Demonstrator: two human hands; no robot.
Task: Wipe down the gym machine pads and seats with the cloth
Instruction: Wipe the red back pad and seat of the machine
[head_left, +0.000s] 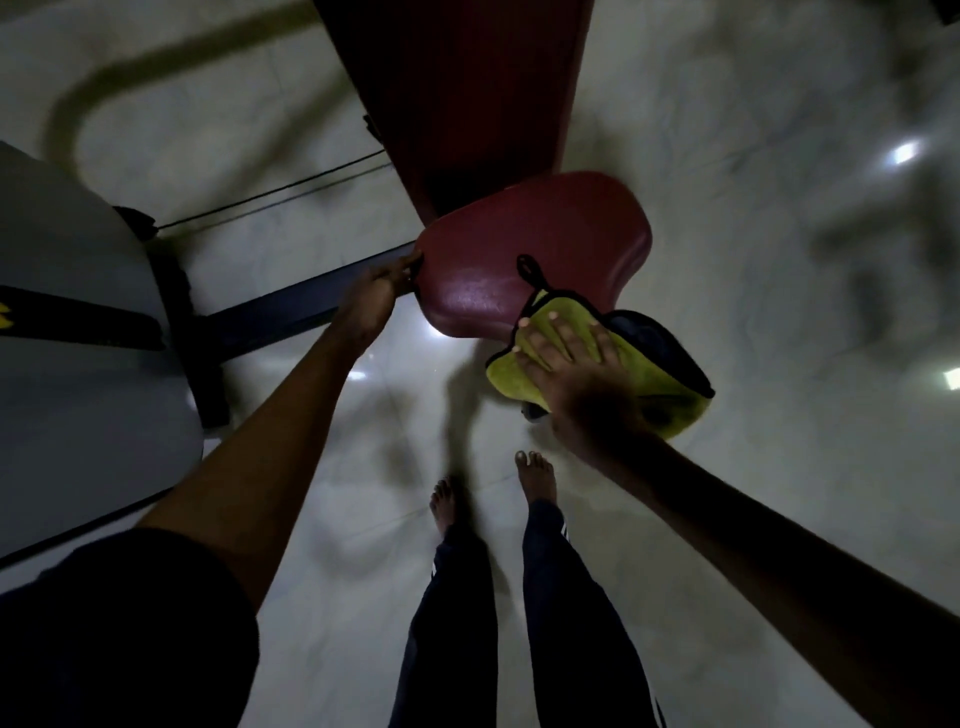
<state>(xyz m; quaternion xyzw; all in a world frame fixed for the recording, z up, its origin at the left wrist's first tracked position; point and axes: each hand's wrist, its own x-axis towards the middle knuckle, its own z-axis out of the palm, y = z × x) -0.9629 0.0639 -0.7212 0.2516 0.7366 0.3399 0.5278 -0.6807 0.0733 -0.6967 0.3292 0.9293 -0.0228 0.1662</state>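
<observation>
Right hand: my right hand (566, 364) lies flat on the cloth (657, 382), palm down, and holds nothing in a grip.
Fingers: my fingers (558, 332) are straight and spread, pressing the cloth from above.
Cloth: yellow-green with a dark edge, one dark side turned up on its right. It lies on the near right part of the seat (535, 249) and hangs out past the seat's edge toward me.
Loop: a black loop (530, 267) at the cloth's far corner lies on the seat.
Seat: a red pad, shiny near my hands, below the long red backrest (467, 104) that runs away toward the top of the view.
Left hand: my left hand (371, 299) reaches to the seat's left edge, fingertips touching it. I cannot tell whether it grips the edge or only rests there; that spot is dark.
Frame: a dark blue bar (280, 312) runs from under the seat out to the left, under my left arm.
Cable: a thin black cable (270, 195) stretches left from the backrest.
Panel: a grey panel (67, 312) with a black and yellow mark stands at the left.
Floor: pale glossy floor (753, 260) with bright light spots.
Feet: my bare feet (535, 475) stand on the floor just near of the seat, below dark trousers (566, 597).
</observation>
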